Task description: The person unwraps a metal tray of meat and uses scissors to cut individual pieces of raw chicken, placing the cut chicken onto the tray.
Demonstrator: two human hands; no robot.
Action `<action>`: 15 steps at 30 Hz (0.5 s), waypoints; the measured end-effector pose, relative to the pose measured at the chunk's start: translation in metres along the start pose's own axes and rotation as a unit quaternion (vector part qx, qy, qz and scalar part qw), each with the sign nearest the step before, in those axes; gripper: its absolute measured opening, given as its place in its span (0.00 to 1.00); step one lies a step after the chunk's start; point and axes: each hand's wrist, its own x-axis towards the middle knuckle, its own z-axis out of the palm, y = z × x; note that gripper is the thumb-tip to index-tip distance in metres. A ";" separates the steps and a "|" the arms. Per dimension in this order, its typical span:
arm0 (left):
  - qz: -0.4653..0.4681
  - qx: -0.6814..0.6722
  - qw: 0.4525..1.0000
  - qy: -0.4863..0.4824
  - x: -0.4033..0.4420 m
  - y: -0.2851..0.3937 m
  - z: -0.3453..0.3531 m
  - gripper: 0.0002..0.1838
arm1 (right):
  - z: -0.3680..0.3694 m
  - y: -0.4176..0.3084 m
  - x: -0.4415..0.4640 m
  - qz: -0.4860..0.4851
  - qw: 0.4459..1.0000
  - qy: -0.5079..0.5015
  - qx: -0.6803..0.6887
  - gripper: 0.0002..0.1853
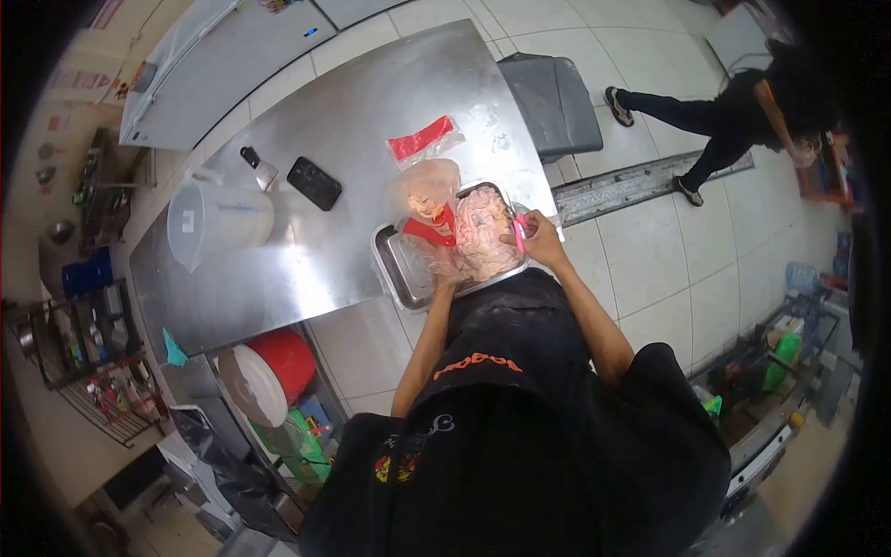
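Raw pale-pink meat, which looks like chicken, (484,232) fills a metal tray (516,270) at the table's near edge. My right hand (543,239) is closed on pink-handled scissors (519,234) at the right side of the meat; their blades are hard to make out. At the left side of the meat is my left hand (448,266), its fingers hidden among the meat and clear plastic. A clear and red plastic bag (429,200) with some pale-orange bits in it lies just beyond. Beside it, a second metal tray (406,269) is partly covered.
On the steel table (371,102) are a red and clear packet (422,139), a black phone (315,183), a small black-handled tool (257,165) and a translucent plastic jug (218,223). A grey bin (554,102) stands beyond the right edge. Another person (715,130) walks at the upper right.
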 end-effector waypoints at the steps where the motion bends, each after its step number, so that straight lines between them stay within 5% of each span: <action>1: 0.017 0.027 0.999 -0.013 0.005 -0.021 0.012 0.27 | -0.006 0.000 0.005 0.006 1.000 0.008 0.002 0.30; 3: 0.060 0.088 0.994 -0.031 0.015 -0.083 0.048 0.27 | -0.021 -0.008 0.017 0.139 0.988 0.026 -0.062 0.26; 6: -0.089 0.160 0.960 -0.214 -0.003 0.047 -0.062 0.31 | -0.033 -0.016 0.048 0.026 0.966 0.205 -0.155 0.22; 7: -0.086 0.161 0.958 -0.219 -0.003 0.036 -0.059 0.31 | -0.032 -0.018 0.059 -0.014 0.959 0.244 -0.144 0.21; 8: -0.042 -0.226 0.971 -0.061 -0.003 0.026 -0.052 0.29 | -0.028 -0.018 0.069 -0.030 0.956 0.234 -0.174 0.22; 9: 0.003 -0.574 0.812 0.107 -0.007 0.018 -0.046 0.29 | -0.022 -0.022 0.075 -0.043 0.952 0.224 -0.205 0.22; 10: -0.002 -0.574 0.813 0.099 -0.014 0.017 -0.050 0.29 | -0.014 -0.027 0.078 -0.025 0.952 0.194 -0.237 0.21; 12: -0.003 -0.422 0.867 0.267 -0.026 0.040 -0.080 0.32 | 0.002 -0.030 0.088 -0.011 0.947 0.134 -0.291 0.19; 15: 0.047 -0.394 0.890 0.224 -0.048 0.080 -0.133 0.34 | 0.006 -0.030 0.093 -0.043 0.916 0.073 -0.392 0.13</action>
